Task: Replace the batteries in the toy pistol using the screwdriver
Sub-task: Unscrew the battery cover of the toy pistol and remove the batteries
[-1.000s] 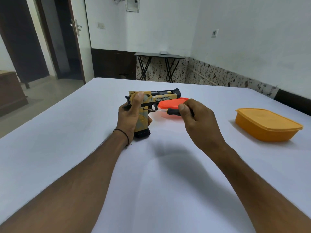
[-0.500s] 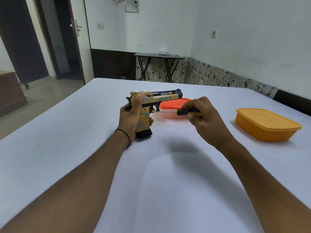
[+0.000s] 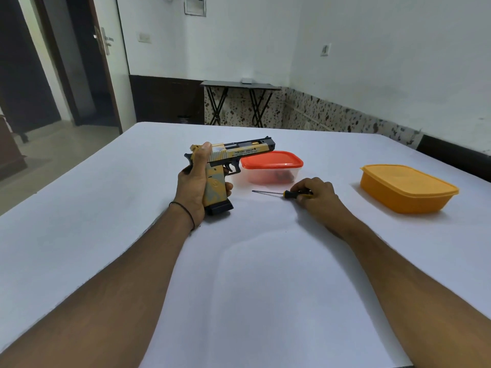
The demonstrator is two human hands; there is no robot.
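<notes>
One white table [image 3: 252, 274] fills most of the view, and two bare forearms reach across it from the near edge. Two lidded tubs stand on it: one orange tub [image 3: 407, 188] well off to the right, and one smaller clear tub [image 3: 271, 168] with a red lid, just behind the pistol's muzzle, with dark things inside too blurred to tell. There is one toy pistol [image 3: 233, 152], tan and black, held upright with its black magazine base resting on the table and its barrel pointing right. The left hand [image 3: 192, 185] is wrapped around the grip from the left, thumb up along the rear of the slide, fingertips showing round the front of the grip; a thin dark band circles that wrist. One screwdriver [image 3: 281, 193] lies flat on the table to the right of the pistol, apart from it, its thin shaft pointing left towards the pistol. The right hand [image 3: 318, 197] is curled over its yellow-and-black handle, fingers closed around it, knuckles up.
</notes>
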